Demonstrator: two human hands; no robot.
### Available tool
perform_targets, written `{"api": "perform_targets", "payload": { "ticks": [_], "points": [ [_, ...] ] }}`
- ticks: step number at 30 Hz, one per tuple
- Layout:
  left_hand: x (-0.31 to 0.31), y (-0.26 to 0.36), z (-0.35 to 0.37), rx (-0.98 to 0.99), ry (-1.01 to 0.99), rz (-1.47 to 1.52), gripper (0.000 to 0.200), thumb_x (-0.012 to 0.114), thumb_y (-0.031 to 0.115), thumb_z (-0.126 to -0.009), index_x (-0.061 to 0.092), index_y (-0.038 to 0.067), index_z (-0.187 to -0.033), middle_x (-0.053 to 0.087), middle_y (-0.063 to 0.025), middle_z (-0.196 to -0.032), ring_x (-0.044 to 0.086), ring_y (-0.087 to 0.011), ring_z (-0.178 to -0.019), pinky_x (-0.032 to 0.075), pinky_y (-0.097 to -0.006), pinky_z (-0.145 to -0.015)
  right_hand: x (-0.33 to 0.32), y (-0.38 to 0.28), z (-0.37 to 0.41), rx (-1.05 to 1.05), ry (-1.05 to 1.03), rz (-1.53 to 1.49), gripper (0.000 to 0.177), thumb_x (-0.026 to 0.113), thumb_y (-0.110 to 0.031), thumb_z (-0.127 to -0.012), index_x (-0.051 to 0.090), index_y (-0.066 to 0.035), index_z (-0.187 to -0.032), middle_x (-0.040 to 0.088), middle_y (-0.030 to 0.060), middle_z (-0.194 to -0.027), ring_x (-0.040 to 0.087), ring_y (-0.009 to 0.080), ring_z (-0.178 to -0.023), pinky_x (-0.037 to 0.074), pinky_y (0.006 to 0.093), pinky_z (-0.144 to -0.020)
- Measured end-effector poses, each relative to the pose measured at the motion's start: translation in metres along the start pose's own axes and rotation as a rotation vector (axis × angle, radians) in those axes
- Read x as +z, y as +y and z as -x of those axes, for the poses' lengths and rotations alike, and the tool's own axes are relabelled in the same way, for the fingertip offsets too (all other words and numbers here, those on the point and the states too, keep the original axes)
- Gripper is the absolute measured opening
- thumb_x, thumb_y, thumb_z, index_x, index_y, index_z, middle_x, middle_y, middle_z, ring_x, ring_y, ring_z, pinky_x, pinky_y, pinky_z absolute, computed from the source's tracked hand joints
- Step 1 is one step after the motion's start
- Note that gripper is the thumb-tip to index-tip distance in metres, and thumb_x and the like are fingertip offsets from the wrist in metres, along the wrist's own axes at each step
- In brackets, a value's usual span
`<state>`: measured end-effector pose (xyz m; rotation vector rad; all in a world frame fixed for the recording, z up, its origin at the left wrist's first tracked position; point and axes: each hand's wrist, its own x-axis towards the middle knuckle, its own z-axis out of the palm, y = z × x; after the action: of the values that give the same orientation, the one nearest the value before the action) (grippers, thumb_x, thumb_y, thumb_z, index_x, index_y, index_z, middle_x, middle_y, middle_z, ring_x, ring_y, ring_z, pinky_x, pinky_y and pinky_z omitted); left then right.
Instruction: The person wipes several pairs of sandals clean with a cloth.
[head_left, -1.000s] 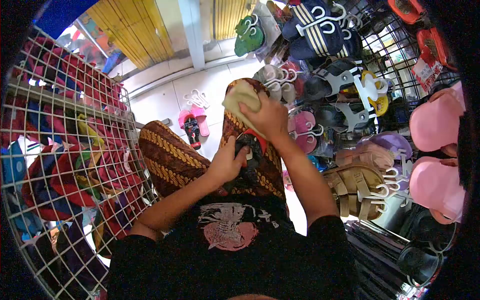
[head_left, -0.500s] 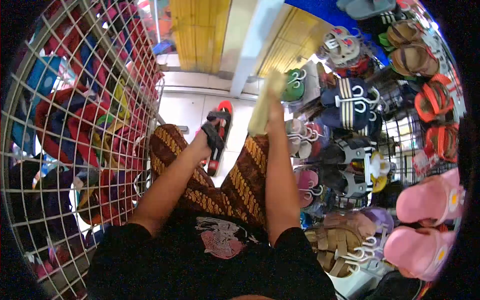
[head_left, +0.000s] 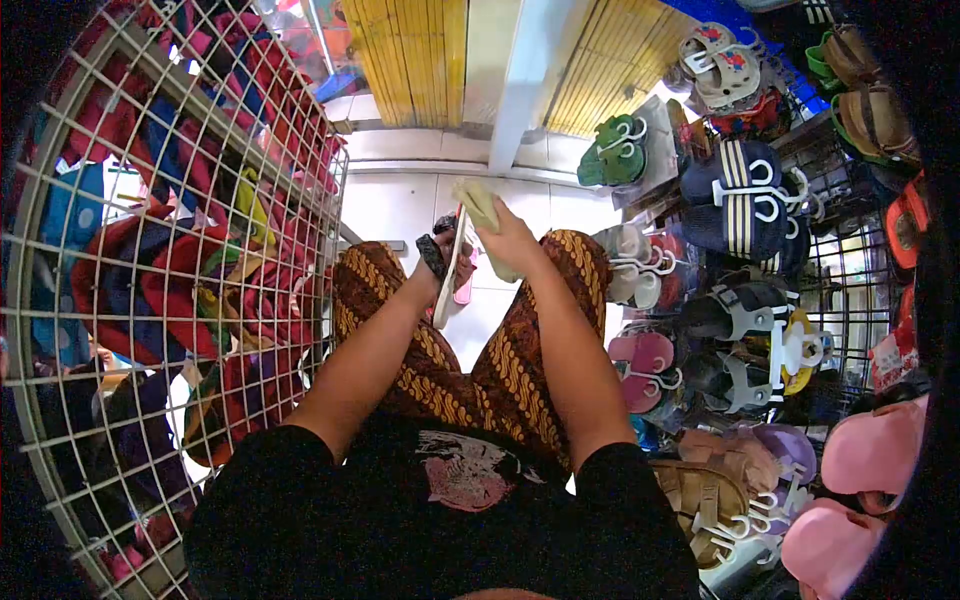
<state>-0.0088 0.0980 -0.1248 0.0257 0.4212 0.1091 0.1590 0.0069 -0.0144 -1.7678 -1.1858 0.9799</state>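
Partly hidden: left hand [head_left: 430, 264] fingers clamped on edge-on sandal [head_left: 446, 298]; right hand [head_left: 515, 245] fingers gripping cloth [head_left: 478, 203], sole unseen.

Black short-sleeve tee [head_left: 300, 520] w/ pink-white graphic [head_left: 462, 470] (chest), brown batik trousers [head_left: 505, 375], gold motifs

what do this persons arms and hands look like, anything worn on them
Both arms are bare from the short black sleeves down. The left hand and right hand are bare too: no gloves, and no watch, bracelet or ring that can be made out. The sleeves belong to a black t-shirt with a pink and white print on the chest.
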Motion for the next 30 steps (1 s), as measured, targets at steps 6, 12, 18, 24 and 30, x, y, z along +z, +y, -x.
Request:
{"api": "perform_targets", "payload": {
  "ticks": [6,12,18,24,30],
  "points": [
    [-0.012,0.007,-0.022,0.155,0.049,-0.027,0.036,0.054,0.041,-0.096,0.058,0.007,-0.106,0.062,-0.0056,-0.087,0.06,-0.0157,-0.072,0.055,-0.0324,-0.064,0.008,-0.002,-0.002,0.02,-0.226,-0.258,0.059,0.061,-0.001,-0.085,0.045,-0.009,-0.14,0.064,0.0131,-0.116,0.06,0.0196,-0.107,0.047,0.033,-0.094],
    [-0.029,0.02,-0.043,0.204,0.074,-0.117,0.035,0.051,0.041,-0.099,0.058,0.011,-0.116,0.062,-0.0052,-0.102,0.062,-0.0174,-0.088,0.056,-0.0363,-0.074,0.009,0.027,-0.02,-0.016,-0.161,-0.108,0.034,0.065,-0.006,-0.084,0.063,-0.003,-0.117,0.07,0.0098,-0.099,0.065,0.0172,-0.09,0.052,0.0313,-0.083],
    [0.033,-0.006,0.015,0.559,0.219,-0.31,0.042,0.063,0.016,-0.094,0.049,0.011,-0.133,0.064,-0.0091,-0.087,0.064,-0.021,-0.075,0.058,-0.0377,-0.067,0.007,0.013,-0.02,0.192,-0.079,-0.049,0.04,0.066,-0.028,-0.087,0.065,-0.005,-0.12,0.071,0.0127,-0.105,0.067,0.0217,-0.095,0.053,0.0353,-0.085],
    [0.043,-0.008,0.015,0.544,0.286,-0.306,0.047,0.043,0.013,-0.098,0.037,0.01,-0.145,0.06,-0.0126,-0.117,0.063,-0.0189,-0.091,0.053,-0.0289,-0.079,0.013,0.052,-0.037,0.242,0.102,0.09,0.047,0.063,-0.046,-0.087,0.067,-0.01,-0.117,0.069,0.0211,-0.111,0.066,0.0365,-0.105,0.052,0.0409,-0.088],
    [0.038,-0.031,0.004,0.472,0.145,-0.854,0.069,0.058,0.02,-0.097,0.018,0.013,-0.154,0.056,-0.0119,-0.121,0.06,-0.0212,-0.101,0.052,-0.0383,-0.09,0.017,0.071,-0.044,0.305,0.068,0.114,0.05,0.061,-0.049,-0.085,0.068,-0.009,-0.114,0.069,0.0224,-0.107,0.066,0.0391,-0.102,0.052,0.0426,-0.087]
  ]
}}
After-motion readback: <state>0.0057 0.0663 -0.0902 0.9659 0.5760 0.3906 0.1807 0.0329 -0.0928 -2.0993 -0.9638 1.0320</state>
